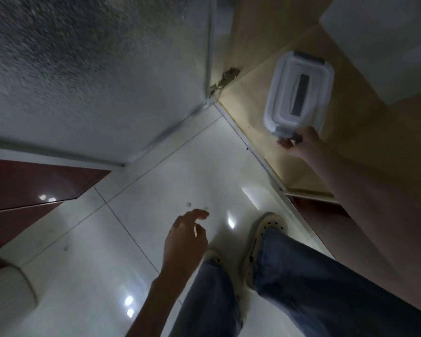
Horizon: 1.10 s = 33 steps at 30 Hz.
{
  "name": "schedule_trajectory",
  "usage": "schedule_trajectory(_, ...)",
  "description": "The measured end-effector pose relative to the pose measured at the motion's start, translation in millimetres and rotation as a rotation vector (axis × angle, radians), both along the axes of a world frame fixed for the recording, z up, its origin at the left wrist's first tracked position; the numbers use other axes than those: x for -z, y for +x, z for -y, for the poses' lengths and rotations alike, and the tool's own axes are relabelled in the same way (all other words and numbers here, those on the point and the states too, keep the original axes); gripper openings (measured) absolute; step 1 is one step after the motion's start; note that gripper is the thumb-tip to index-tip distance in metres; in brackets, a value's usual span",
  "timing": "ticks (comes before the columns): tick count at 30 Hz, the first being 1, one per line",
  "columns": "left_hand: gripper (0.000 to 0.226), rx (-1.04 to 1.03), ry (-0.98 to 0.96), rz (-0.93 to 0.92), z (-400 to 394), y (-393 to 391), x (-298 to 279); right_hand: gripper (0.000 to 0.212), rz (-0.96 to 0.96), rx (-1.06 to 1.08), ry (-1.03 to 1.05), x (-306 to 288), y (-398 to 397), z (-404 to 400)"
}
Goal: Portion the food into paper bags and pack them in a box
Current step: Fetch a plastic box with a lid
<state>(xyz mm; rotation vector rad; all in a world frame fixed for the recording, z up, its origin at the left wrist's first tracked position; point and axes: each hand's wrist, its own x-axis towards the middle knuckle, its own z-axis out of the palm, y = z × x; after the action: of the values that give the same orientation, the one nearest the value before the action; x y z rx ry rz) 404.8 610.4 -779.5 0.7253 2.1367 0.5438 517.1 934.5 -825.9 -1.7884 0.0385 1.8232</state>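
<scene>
A clear plastic storage box (299, 93) with a white lid and grey clips lies on the wooden floor of an open low cabinet at the upper right. My right hand (299, 142) reaches into the cabinet and grips the box by the grey clip at its near end. My left hand (185, 237) hangs over the tiled floor in the lower middle, fingers loosely curled, holding nothing. No food or paper bags are in view.
The frosted cabinet door (102, 76) stands swung open to the left, hinged at the cabinet's corner (225, 79). A white block (384, 42) sits deeper in the cabinet. My legs in jeans and pale clogs (265, 237) stand on the glossy white tiles. Dark red panels (29, 183) lie at the left.
</scene>
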Motion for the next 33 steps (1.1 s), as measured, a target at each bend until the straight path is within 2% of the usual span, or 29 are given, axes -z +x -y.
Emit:
schedule_trajectory(2, 0.036, 0.0, -0.003, 0.004, 5, -3, -4, 0.007, -0.065, 0.054, 0.032, -10, -2, 6)
schedule_trajectory(4, 0.037, -0.005, -0.035, -0.006, 9, -6, -10, 0.012, -0.08, 0.033, 0.047, -18, -1, 15)
schedule_trajectory(6, 0.037, -0.039, -0.056, 0.022, 10, -4, -31, 0.013, -0.061, -0.02, 0.017, -28, 2, 25)
schedule_trajectory(8, 0.038, -0.036, -0.052, 0.043, 7, -4, -56, 0.006, -0.009, -0.062, -0.011, -41, -2, 31)
schedule_trajectory(12, 0.038, -0.013, 0.028, 0.065, -8, -12, -80, 0.026, 0.091, -0.142, 0.056, -50, -7, 28)
schedule_trajectory(14, 0.038, -0.019, 0.06, 0.064, -19, -19, -81, 0.007, 0.099, -0.244, 0.069, -57, -10, 32)
schedule_trajectory(15, 0.038, -0.041, 0.059, 0.079, -23, -21, -83, 0.004, 0.081, -0.293, 0.074, -63, -10, 39)
schedule_trajectory(18, 0.038, -0.105, 0.037, 0.164, -30, -17, -92, 0.026, -0.006, -0.387, 0.109, -86, 0, 73)
schedule_trajectory(21, 0.037, -0.138, 0.025, 0.155, -25, -15, -127, 0.032, 0.074, -0.657, 0.091, -130, 20, 141)
schedule_trajectory(24, 0.05, -0.076, -0.087, -0.045, -14, -27, -168, 0.033, -0.011, -0.725, -0.029, -200, 36, 214)
schedule_trajectory(28, 0.062, -0.019, -0.194, -0.251, 3, -58, -225, 0.022, 0.043, -0.891, -0.004, -297, 44, 266)
schedule_trajectory(31, 0.055, 0.044, -0.233, -0.196, 8, -69, -273, 0.011, 0.106, -1.025, 0.064, -361, 56, 276)
schedule_trajectory(33, 0.047, 0.045, -0.142, -0.181, 8, -65, -312, 0.013, 0.173, -1.043, 0.139, -398, 70, 271)
